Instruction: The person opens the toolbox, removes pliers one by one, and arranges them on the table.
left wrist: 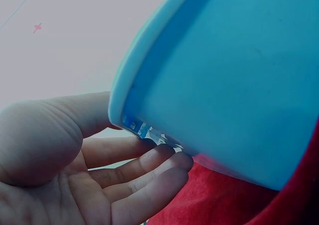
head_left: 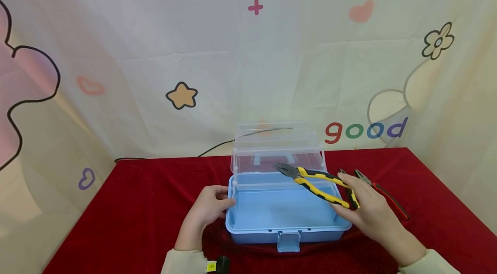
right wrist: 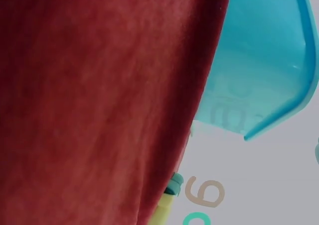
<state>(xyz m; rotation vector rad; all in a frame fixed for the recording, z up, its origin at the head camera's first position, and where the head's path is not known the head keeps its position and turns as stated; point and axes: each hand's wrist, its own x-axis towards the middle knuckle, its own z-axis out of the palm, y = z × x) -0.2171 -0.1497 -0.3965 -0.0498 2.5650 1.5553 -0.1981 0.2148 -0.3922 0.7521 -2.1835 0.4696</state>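
A light blue toolbox (head_left: 279,213) with a raised clear lid (head_left: 279,162) stands in the middle of the table. At its left end my left hand (head_left: 211,205) grips the side, the thumb over the rim; in the left wrist view the fingers (left wrist: 149,185) lie by the box wall (left wrist: 214,100). My right hand (head_left: 365,207) holds long-nose pliers (head_left: 310,177) with yellow and black handles over the open box, their jaws pointing left. In the right wrist view the box (right wrist: 259,60) shows, but the hand is out of sight.
Pliers with red handles (head_left: 390,200) lie right of the box, and another tool tip (head_left: 341,171) shows behind my right hand. Red cloth (head_left: 147,213) covers the table. A blue latch (head_left: 288,241) hangs at the box front. A printed curtain (head_left: 217,49) hangs behind.
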